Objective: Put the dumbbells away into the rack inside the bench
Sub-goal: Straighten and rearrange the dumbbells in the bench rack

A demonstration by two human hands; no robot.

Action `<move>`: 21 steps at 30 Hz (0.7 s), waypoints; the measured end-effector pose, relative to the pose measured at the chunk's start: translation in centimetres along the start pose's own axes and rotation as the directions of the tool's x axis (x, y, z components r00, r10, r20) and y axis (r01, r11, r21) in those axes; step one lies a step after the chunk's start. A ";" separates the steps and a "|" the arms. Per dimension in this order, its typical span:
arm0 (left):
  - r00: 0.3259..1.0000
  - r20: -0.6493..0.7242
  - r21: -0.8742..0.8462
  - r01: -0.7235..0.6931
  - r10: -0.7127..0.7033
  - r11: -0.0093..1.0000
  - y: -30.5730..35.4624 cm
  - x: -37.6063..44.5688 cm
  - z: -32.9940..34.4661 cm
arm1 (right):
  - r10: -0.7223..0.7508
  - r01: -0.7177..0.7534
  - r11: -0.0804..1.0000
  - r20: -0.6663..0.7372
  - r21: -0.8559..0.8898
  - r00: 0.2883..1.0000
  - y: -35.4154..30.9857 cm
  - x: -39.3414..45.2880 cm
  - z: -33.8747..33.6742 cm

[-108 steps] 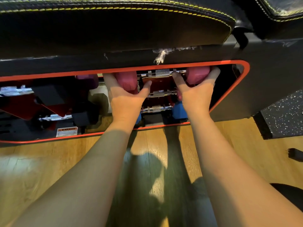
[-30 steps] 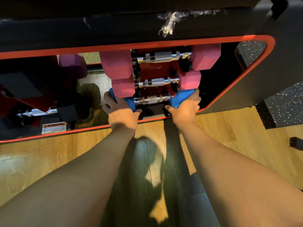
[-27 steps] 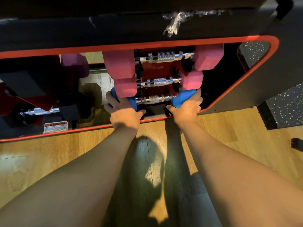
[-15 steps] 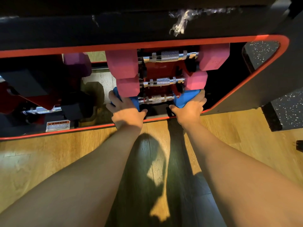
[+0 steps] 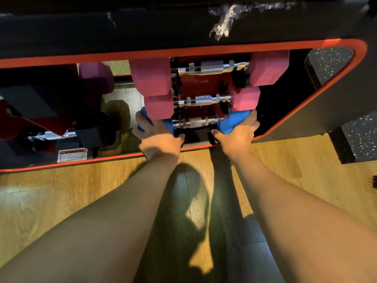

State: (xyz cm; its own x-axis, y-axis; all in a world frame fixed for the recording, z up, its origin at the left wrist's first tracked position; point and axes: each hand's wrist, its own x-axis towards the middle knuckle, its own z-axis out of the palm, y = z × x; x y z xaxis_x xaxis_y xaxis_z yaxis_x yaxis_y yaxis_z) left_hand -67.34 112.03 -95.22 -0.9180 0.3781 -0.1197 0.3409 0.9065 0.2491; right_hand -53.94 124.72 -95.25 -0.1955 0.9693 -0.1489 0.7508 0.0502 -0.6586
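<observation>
Here the blue dumbbell point(image 5: 232, 121) lies crosswise on the lowest tier of the red rack point(image 5: 201, 85) inside the bench point(image 5: 183, 31), its chrome handle level and its two blue heads sticking out to either side. The left hand point(image 5: 159, 137) wraps the left head, fingers curled over its outer face and thumb tucked beneath toward the handle. The right hand point(image 5: 237, 135) grips the right head the same way, fingers round the outer side and thumb underneath near the middle. So the dumbbell sits between the two hands, just ahead of the palms, with the handle bare in the gap between the thumbs.

Right above it rests a small pink dumbbell point(image 5: 245, 99), its heads touching the tops of the blue ones. Above that is a big pink dumbbell point(image 5: 151, 78), its heads close under the orange trim point(image 5: 183, 52) of the bench opening.

To the left, deeper in the opening, a purple dumbbell point(image 5: 95, 77) shows one head. Below it lies a black dumbbell point(image 5: 95, 134) with a chrome handle, in shadow. A warning label point(image 5: 72, 155) is stuck near the lower edge of the frame. Clear plastic wrap point(image 5: 222, 21) clings to the black panel above. The bench stands on a wood floor point(image 5: 51, 201), with black speckled mats point(image 5: 361, 139) at right. Both forearms reach in from the bottom and cast shadows on the floor.
</observation>
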 end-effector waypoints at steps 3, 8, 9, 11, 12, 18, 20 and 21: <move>0.994 0.089 0.039 0.056 -0.060 0.998 -0.7 0.8 2.2 | 0.003 -0.003 1.000 0.005 0.000 1.000 0.1 0.0 0.0; 0.999 0.044 0.027 0.031 -0.032 0.999 0.0 0.2 0.5 | 0.002 -0.002 1.000 -0.003 0.003 1.000 0.2 0.1 0.2; 1.000 0.016 0.003 0.021 -0.021 1.000 0.2 0.0 0.0 | 0.002 -0.002 1.000 -0.004 0.009 1.000 0.2 0.1 0.2; 1.000 0.000 -0.010 0.009 -0.009 1.000 0.4 -0.4 -0.6 | -0.008 0.008 1.000 -0.010 0.015 1.000 0.2 0.0 0.2; 1.000 0.016 -0.005 0.011 -0.010 1.000 0.3 -0.2 -0.1 | -0.010 0.010 1.000 -0.012 0.027 1.000 0.2 -0.1 0.1; 0.992 0.090 0.044 0.087 -0.090 0.995 -1.1 2.0 5.0 | -0.008 0.009 0.999 -0.010 0.050 1.000 0.1 -0.2 0.0; 0.992 0.102 0.064 0.073 -0.079 0.995 -0.9 1.6 3.8 | -0.007 0.007 0.999 -0.005 0.052 1.000 0.1 -0.2 0.0; 0.993 0.100 0.080 0.061 -0.069 0.995 -0.9 1.4 3.1 | -0.008 0.008 0.999 -0.004 0.050 1.000 0.1 -0.2 0.0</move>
State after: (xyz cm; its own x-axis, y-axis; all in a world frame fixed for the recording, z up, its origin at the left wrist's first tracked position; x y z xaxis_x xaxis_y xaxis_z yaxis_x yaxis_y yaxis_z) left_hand -68.26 112.35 -98.55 -0.9145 0.3316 -0.2318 0.2993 0.9400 0.1636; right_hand -53.80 124.56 -95.33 -0.1985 0.9700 -0.1406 0.7167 0.0458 -0.6959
